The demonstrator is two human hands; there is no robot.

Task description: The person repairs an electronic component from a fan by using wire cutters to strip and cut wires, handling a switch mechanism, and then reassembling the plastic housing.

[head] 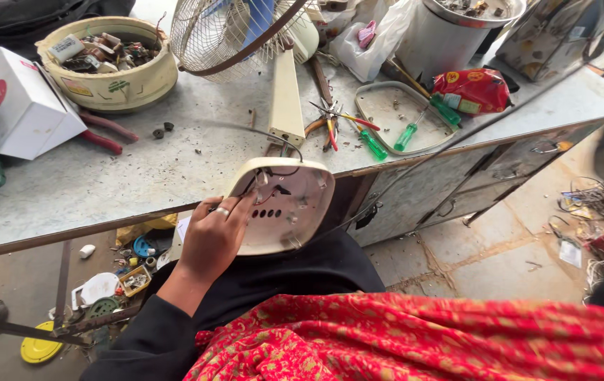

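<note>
Now | left hand [212,236] grips the cream fan base [284,204], tipped open-side up on the lap, wires showing | base just below the worktop [104,176] edge | right hand not seen | green screwdrivers [387,137] above the base

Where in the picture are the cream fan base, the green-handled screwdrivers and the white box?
cream fan base [295,212]: head view, on its hollow underside beside the holes.
green-handled screwdrivers [406,136]: head view, on the middle one's handle.
white box [27,106]: head view, on its top face.
</note>
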